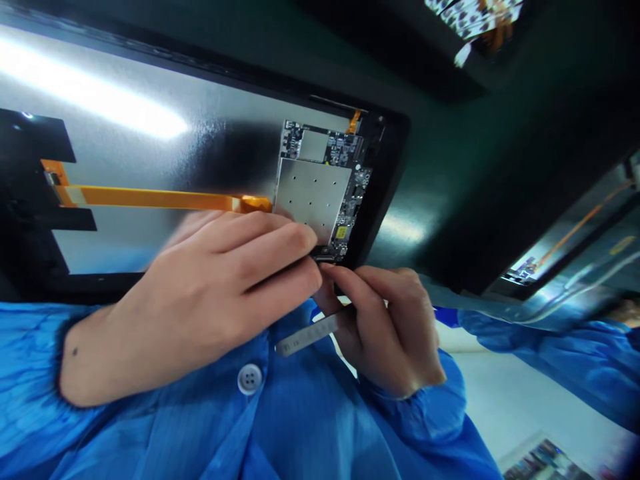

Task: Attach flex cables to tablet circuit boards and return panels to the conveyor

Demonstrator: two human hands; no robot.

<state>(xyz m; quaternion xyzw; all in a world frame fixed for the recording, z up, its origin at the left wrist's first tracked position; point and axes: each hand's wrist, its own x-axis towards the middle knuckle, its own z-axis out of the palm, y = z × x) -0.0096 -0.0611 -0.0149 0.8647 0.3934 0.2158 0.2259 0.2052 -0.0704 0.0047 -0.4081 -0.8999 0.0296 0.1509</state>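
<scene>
My left hand reaches across a tablet-like device, its fingers stretched out and fingertips resting at the lower edge of a circuit board with a metal shield. The thumb is hidden. Close beside those fingertips, my right hand is closed on grey metal tweezers, whose flat marked end sticks out toward my chest. The tips of the tweezers are hidden by the fingers. An orange flat cable runs from the left to the board, passing just above my left hand.
The device's black frame surrounds the metal back. Another opened device lies at the right on the dark green surface, and exposed electronics show at the top. A blue sleeve of another person is at the right.
</scene>
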